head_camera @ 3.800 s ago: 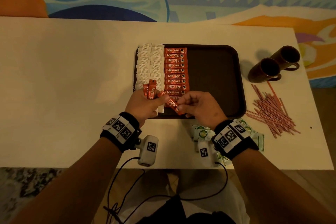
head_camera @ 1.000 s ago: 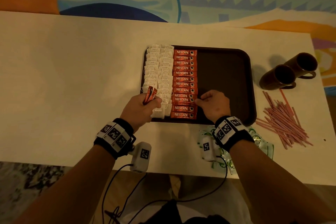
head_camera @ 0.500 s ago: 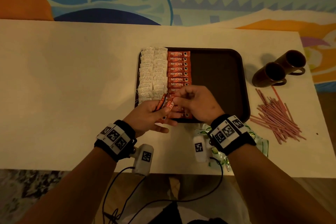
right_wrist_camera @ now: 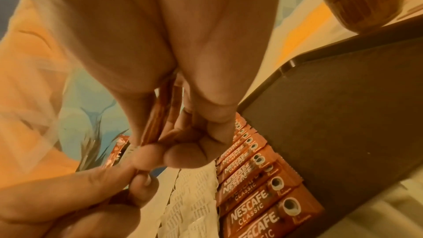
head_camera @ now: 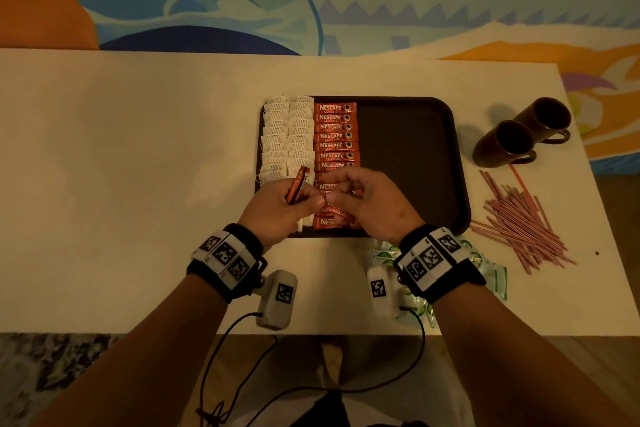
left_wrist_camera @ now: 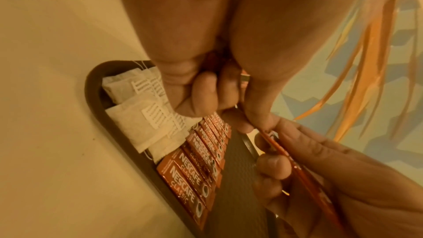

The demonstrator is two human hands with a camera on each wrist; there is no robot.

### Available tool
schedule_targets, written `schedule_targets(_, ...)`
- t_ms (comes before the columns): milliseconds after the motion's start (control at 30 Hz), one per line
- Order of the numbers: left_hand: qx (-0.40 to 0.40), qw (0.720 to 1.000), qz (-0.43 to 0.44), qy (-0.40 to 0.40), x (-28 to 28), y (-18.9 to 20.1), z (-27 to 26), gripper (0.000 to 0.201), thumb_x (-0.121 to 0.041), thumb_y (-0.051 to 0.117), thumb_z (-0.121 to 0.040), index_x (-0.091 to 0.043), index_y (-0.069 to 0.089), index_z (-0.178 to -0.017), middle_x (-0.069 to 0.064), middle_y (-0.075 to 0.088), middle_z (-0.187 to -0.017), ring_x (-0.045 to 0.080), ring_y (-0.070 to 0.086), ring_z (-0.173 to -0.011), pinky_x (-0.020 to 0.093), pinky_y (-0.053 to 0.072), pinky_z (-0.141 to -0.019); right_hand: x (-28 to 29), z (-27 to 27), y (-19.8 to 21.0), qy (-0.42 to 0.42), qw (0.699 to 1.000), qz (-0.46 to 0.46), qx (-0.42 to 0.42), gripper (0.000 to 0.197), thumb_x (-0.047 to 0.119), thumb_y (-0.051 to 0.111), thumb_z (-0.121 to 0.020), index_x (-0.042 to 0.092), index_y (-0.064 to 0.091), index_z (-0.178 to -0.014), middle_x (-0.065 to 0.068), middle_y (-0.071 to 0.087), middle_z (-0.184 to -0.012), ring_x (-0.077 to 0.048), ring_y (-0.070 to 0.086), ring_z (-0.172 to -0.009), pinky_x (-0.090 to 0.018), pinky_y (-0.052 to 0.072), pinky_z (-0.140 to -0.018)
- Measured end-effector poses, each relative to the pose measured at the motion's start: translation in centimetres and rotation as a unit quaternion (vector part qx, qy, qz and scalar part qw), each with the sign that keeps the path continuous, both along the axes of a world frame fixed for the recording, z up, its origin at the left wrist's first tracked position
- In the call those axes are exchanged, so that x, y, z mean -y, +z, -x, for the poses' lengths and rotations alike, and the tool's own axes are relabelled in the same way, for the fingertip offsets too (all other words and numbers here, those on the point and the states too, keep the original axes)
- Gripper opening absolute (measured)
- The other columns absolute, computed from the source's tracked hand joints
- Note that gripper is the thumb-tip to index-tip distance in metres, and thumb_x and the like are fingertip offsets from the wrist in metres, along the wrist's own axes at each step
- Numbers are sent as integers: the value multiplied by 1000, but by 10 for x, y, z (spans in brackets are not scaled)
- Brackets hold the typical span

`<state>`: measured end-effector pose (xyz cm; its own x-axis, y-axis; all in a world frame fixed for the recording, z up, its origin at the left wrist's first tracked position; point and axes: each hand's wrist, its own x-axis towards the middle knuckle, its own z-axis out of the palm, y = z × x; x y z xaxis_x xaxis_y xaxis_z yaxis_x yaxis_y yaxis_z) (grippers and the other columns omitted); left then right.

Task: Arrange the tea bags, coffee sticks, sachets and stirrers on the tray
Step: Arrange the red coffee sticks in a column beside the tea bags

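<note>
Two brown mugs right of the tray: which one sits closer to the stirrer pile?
The nearer mug, the one closer to the person and to the tray. The other mug sits behind it, farther from the stirrers.

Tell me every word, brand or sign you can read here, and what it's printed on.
"NESCAFE" on the red coffee sticks lined up on the tray.
"CLASSIC" below it on the same sticks.
Tea bags: rows of print on their tags, too small to read.
Green sachets on the table: print too blurred to read.
Wrist bands: square black-and-white code marks, no words.
</note>
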<state>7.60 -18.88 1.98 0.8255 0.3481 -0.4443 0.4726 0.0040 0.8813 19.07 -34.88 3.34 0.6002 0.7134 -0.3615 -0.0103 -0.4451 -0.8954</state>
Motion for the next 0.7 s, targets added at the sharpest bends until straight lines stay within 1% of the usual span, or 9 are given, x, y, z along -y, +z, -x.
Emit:
schedule_targets(67,-7,999,20,36,-1,-4,0,12,-24,74,-92,-16,74,-84,-5,71,-74,10,64,-68,28,49,-58,6,-1,-2,-24,999,-4,-35,24,17,74,-94,21,70,-117,-8,73,-98,-19,74,-84,-34,63,-75)
schedule_targets(167,-13,995,31,97,-3,-7,1,14,-23,74,-92,-11,76,-87,-1,74,-79,9,62,-64,25,46,-52,20,-5,-5,-66,996,11,-66,15,12,76,-90,14,73,-105,-11,75,-93,-16,71,-76,-36,63,-76)
schedule_targets(267,-24,995,18,100,-2,-12,3,14,-23,75,-91,-10,76,-85,-6,75,-80,5,63,-64,22,45,-53,32,-9,-10,-120,989,13,-89,14,9,78,-88,8,74,-101,-13,77,-92,-19,72,-78,-30,62,-73)
schedule_targets(333,-32,995,11,98,0,-13,3,12,-24,76,-91,-14,77,-83,-6,77,-84,8,63,-66,25,47,-57,34,-10,-15,-147,983,16,-105,14,7,76,-88,7,75,-102,-12,78,-93,-21,73,-81,-29,61,-73)
schedule_targets(400,-38,995,2,96,0,-14,3,11,-24,75,-91,-17,78,-83,-8,77,-86,0,61,-60,24,47,-61,34,-12,-18,-169,978,27,-118,12,6,74,-91,7,75,-102,-12,78,-95,-21,72,-81,-29,61,-73)
schedule_targets(467,-54,993,-12,104,-3,-15,4,12,-26,73,-92,-18,78,-85,-5,78,-87,-4,56,-52,22,46,-59,33,-15,-23,-186,974,54,-114,9,7,72,-92,9,75,-100,-10,78,-96,-20,73,-82,-30,63,-75)
schedule_targets(567,-77,989,-5,123,-10,-18,7,15,-29,69,-94,-19,78,-88,0,78,-87,1,52,-49,28,44,-54,31,-19,-39,-189,972,130,-55,8,13,75,-91,17,74,-97,-2,77,-91,-19,75,-86,-33,63,-79)
schedule_targets(633,-85,989,3,123,-13,-20,10,16,-30,69,-93,-19,78,-87,1,78,-88,9,53,-58,31,46,-58,28,-21,-49,-188,968,163,-22,13,15,80,-87,20,71,-97,0,77,-86,-16,75,-80,-37,64,-79)
schedule_targets(700,-86,990,6,114,-14,-20,12,18,-34,70,-92,-19,78,-84,9,77,-91,19,54,-66,35,47,-63,24,-21,-56,-189,965,183,-14,19,16,83,-85,19,69,-99,1,76,-85,-14,74,-77,-36,64,-76)
